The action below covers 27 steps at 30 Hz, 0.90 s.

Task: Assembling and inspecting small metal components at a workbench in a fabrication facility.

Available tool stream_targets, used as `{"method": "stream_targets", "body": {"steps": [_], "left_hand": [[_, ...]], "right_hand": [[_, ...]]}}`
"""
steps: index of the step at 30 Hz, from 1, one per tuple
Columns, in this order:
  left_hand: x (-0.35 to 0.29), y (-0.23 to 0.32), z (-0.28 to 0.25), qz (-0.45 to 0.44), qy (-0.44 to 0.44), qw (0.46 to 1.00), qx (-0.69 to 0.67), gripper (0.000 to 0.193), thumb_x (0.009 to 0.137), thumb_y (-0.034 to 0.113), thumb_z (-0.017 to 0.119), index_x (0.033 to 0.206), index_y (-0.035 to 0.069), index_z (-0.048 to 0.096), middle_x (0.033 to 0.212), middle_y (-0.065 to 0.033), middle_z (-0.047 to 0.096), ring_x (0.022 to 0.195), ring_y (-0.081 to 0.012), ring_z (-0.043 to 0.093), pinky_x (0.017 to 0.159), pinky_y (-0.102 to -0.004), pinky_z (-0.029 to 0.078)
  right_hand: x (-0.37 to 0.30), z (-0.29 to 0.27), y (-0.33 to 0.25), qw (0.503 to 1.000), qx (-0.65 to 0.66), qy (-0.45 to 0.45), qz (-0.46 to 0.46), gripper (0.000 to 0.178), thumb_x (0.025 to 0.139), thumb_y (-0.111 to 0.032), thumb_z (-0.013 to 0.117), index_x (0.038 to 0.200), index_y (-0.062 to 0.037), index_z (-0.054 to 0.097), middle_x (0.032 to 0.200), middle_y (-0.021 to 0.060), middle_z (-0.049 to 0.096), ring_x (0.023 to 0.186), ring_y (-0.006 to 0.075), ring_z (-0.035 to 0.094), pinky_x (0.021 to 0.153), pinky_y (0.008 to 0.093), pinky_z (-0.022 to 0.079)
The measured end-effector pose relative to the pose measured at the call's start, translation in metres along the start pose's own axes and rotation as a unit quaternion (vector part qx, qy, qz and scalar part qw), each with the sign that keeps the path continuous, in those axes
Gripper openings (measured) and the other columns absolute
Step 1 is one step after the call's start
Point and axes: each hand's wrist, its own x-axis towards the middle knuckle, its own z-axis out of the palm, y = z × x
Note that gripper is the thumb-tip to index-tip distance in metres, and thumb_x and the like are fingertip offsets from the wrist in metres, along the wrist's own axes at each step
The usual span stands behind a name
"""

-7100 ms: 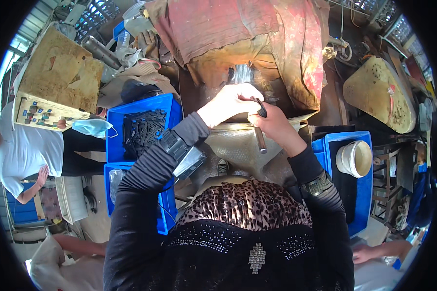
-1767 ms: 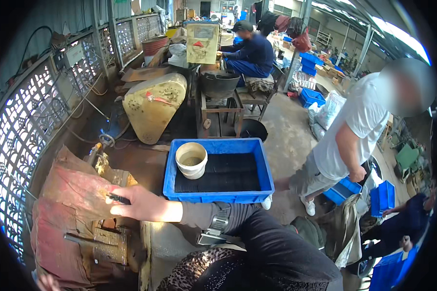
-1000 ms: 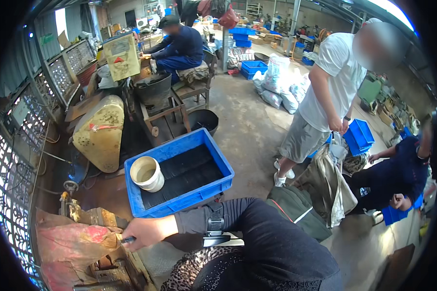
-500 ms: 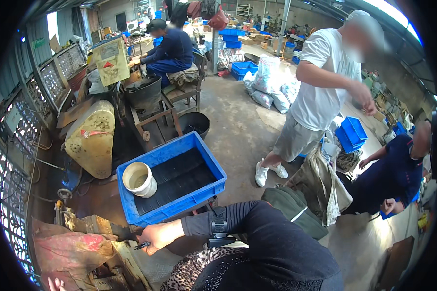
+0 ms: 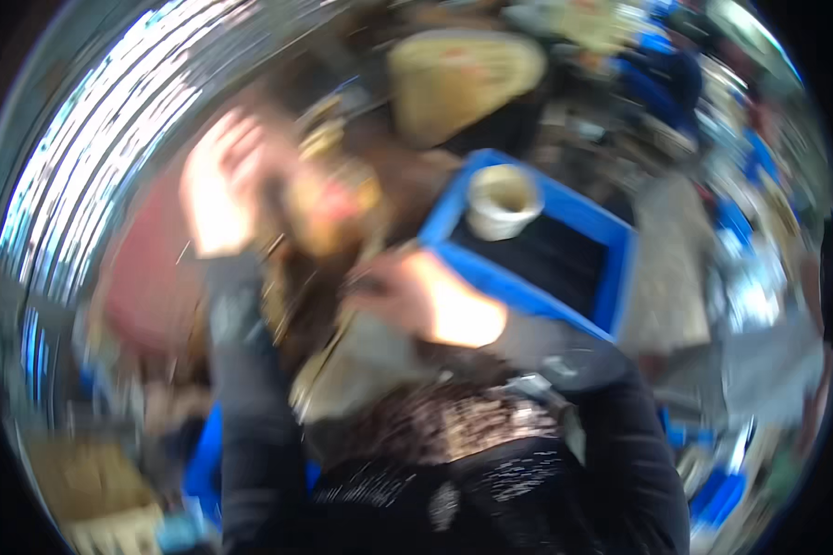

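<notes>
The picture is badly smeared by motion. My left hand is raised near the reddish cover; its fingers are too blurred to read. Closer to my lap, my right hand is closed, with a small dark piece at its fingertips, too unclear to name. Just beyond the right hand stands a blue plastic crate. Dark strips or sheets lie in it, and a whitish bucket stands on them at the near left corner.
A yellowish, rounded machine guard sits beyond the hands. Brownish machine parts lie between my hands. Far right, a person in dark blue is seated. A brown carton is at the lower left.
My view has swung left, so the crate and bucket now appear farther right. My left hand has come up from the lower edge into full view. The person in white is out of clear sight.
</notes>
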Motion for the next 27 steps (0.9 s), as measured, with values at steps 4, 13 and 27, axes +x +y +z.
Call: {"method": "stream_targets", "body": {"steps": [4,13,27], "left_hand": [[-0.011,-0.001,0.038,-0.358,0.204,0.724,-0.553,0.022,0.088,0.012,0.057,0.104,-0.002,0.062,0.093,-0.0147,0.065,0.084,-0.0213,0.065,0.078,-0.0319,0.052],[-0.066,-0.033,-0.011,-0.501,0.297,0.549,-0.601,0.016,0.087,0.014,0.060,0.099,0.004,0.061,0.088,-0.0083,0.067,0.075,-0.0165,0.063,0.071,-0.0309,0.052],[-0.115,-0.039,-0.045,-0.540,0.408,0.567,-0.469,0.014,0.090,0.012,0.053,0.099,0.003,0.060,0.082,-0.0104,0.063,0.064,-0.0172,0.061,0.056,-0.0266,0.050]], "right_hand": [[0.016,0.030,0.014,0.993,0.115,0.019,0.008,0.020,0.079,-0.007,0.073,0.097,-0.0015,0.064,0.074,0.0037,0.060,0.070,0.0081,0.055,0.065,0.0252,0.047],[0.035,0.102,-0.009,0.978,0.134,-0.119,-0.109,0.025,0.080,-0.006,0.074,0.101,-0.0018,0.062,0.073,0.0004,0.054,0.069,0.0052,0.048,0.064,0.0225,0.043],[0.029,0.150,-0.030,0.966,0.173,-0.174,-0.075,0.019,0.079,-0.007,0.072,0.093,-0.0009,0.061,0.069,-0.0022,0.049,0.065,0.0049,0.043,0.060,0.0229,0.040]]}}
